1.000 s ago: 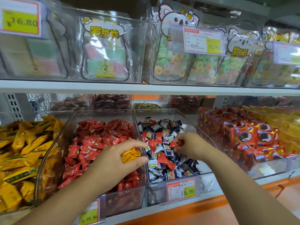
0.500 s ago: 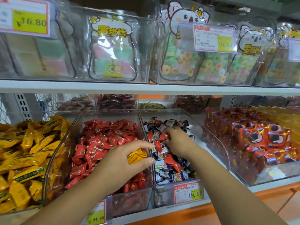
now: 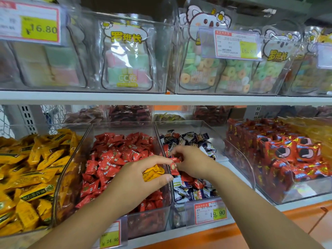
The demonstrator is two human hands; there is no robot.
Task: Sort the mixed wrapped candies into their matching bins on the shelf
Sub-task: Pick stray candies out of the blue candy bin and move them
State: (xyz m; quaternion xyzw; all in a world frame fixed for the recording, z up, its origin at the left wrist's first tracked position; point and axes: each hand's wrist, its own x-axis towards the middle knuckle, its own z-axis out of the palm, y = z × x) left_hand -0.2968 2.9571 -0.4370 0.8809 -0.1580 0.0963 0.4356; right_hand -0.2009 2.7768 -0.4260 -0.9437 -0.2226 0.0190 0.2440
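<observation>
1. The left hand (image 3: pixel 133 180) hovers low over the clear plastic bin of red wrapped candies (image 3: pixel 124 123). Thumb and fingers are curled round a clutch of yellow foil-wrapped candies (image 3: pixel 152 172), whose long axis runs eight to two o'clock, free end toward two.
2. At its two o'clock, nearly touching, is the right hand (image 3: pixel 195 162). Its fingertips pinch a small red wrapped candy (image 3: pixel 177 160). That one lies almost level, nine to three, with the nine o'clock end aimed at the left fingertips.
3. A second red piece (image 3: pixel 173 167) hangs just below, pointing to six. I cannot tell which fingers carry it.
4. The pinched candy sits right over the shared wall between the red bin and the clear bin of mixed dark-blue, white and red wrapped candies (image 3: pixel 181 121).
5. Walls are tight at nine and three. The bin of yellow packs (image 3: pixel 36 125) lies at nine, and the curved-front bin of red cartoon-face packs (image 3: pixel 249 164) at three.
6. The mixed bin has bare floor at its twelve and three o'clock sides, and the white shelf board (image 3: pixel 161 97) caps everything overhead.
</observation>
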